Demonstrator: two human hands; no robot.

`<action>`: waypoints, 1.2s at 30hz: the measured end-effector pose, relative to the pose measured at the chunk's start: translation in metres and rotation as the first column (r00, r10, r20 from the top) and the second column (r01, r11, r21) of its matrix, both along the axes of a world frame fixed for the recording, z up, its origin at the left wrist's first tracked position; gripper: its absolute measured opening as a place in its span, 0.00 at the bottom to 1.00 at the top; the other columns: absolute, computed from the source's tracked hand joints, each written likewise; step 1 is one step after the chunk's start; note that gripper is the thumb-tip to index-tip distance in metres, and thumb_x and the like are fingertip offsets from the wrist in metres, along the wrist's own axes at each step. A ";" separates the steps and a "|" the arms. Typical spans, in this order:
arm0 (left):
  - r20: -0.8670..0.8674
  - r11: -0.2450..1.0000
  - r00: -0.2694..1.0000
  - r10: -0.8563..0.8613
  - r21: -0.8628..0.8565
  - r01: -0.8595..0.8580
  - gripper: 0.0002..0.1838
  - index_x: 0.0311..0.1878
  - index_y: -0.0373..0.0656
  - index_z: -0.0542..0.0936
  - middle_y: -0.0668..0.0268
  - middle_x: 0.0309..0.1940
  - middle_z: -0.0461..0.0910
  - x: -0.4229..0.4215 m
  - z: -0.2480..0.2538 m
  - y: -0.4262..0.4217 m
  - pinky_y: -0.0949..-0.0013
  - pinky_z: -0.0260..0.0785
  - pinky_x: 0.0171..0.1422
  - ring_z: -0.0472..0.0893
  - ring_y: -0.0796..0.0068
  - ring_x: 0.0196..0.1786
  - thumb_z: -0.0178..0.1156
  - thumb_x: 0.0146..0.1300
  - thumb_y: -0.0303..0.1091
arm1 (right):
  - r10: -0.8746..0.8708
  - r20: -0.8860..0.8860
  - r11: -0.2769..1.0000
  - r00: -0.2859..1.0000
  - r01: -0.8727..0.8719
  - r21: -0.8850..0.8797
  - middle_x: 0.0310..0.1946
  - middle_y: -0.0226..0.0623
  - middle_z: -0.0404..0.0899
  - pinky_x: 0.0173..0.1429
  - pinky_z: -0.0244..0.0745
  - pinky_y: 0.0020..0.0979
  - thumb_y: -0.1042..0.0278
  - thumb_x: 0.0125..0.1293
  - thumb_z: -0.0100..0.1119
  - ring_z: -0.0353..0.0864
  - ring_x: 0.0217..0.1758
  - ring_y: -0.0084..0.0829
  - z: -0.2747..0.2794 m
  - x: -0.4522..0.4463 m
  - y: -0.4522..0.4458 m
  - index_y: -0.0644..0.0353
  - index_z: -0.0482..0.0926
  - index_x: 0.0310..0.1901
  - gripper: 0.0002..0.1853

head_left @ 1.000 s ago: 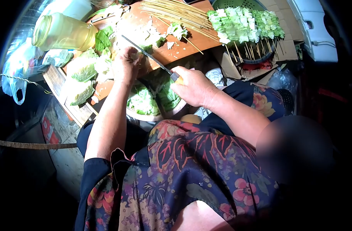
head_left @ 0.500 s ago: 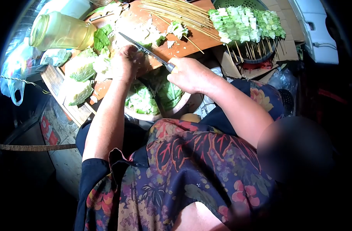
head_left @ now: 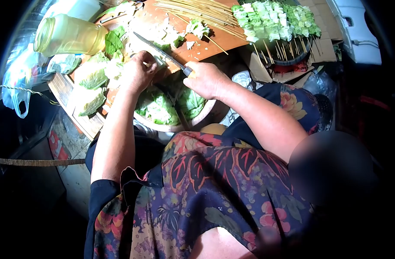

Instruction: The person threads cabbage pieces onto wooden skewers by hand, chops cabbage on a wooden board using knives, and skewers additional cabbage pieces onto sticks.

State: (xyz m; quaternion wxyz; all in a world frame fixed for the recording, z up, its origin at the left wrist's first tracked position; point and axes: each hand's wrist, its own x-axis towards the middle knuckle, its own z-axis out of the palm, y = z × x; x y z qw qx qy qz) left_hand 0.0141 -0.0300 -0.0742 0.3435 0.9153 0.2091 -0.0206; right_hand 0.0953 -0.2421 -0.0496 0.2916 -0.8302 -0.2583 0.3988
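My right hand (head_left: 207, 78) is wrapped round the handle of a knife (head_left: 159, 50), whose long blade points up and left over the board. Beside the blade, my left hand (head_left: 139, 72) is curled with thumb and fingers bent against pale cabbage (head_left: 158, 59); the fingers partly hide it. Cut leaf pieces (head_left: 163, 35) lie beyond the blade on the orange-brown cutting board (head_left: 197, 52). Just below my hands, a bowl (head_left: 208, 111) contains green leaves (head_left: 156, 108). Cabbage chunks (head_left: 91, 75) rest left of my left hand.
Many bamboo skewers (head_left: 201, 13) lie at the back of the board. Skewered leaves (head_left: 271, 23) rest over a dark basket at the right, near a white box (head_left: 353, 34). A yellowish jar (head_left: 70, 34) lies at the left, by a plastic bag (head_left: 18, 82).
My right hand and the knife have shifted slightly up and left. My left hand has turned a little, so the bent thumb and finger show more clearly.
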 end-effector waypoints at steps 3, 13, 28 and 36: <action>-0.130 0.982 0.974 0.184 -0.024 -0.188 0.12 0.38 0.40 0.79 0.56 0.32 0.82 0.003 0.006 -0.006 0.62 0.75 0.46 0.83 0.59 0.37 0.66 0.55 0.37 | 0.001 -0.015 1.000 1.000 -0.001 -0.012 0.31 0.47 0.81 0.43 0.75 0.38 0.61 0.57 0.57 0.81 0.36 0.44 0.007 -0.001 0.002 0.62 0.74 0.51 0.21; -0.333 0.848 0.878 0.344 -0.292 -0.443 0.15 0.48 0.35 0.76 0.55 0.30 0.83 -0.002 0.003 -0.024 0.71 0.75 0.26 0.82 0.73 0.21 0.57 0.66 0.36 | 0.001 -0.019 0.998 1.000 0.001 0.066 0.38 0.55 0.81 0.50 0.75 0.40 0.60 0.57 0.55 0.81 0.43 0.50 0.034 -0.025 -0.007 0.63 0.73 0.54 0.24; -0.425 0.690 0.836 0.348 -0.487 -0.535 0.12 0.49 0.36 0.75 0.62 0.33 0.83 0.001 0.007 -0.017 0.73 0.79 0.30 0.83 0.73 0.28 0.59 0.63 0.27 | 0.163 0.038 0.974 0.986 -0.154 -0.168 0.40 0.55 0.81 0.52 0.75 0.42 0.62 0.60 0.53 0.81 0.46 0.50 0.032 -0.018 0.009 0.61 0.71 0.57 0.23; -0.129 0.990 0.982 0.141 0.036 -0.138 0.19 0.45 0.31 0.75 0.47 0.39 0.81 -0.002 -0.012 -0.027 0.57 0.73 0.54 0.80 0.48 0.47 0.63 0.57 0.37 | 0.081 0.051 0.995 0.995 -0.078 -0.053 0.43 0.53 0.81 0.53 0.74 0.43 0.59 0.60 0.55 0.80 0.48 0.50 0.014 -0.019 0.000 0.58 0.71 0.58 0.25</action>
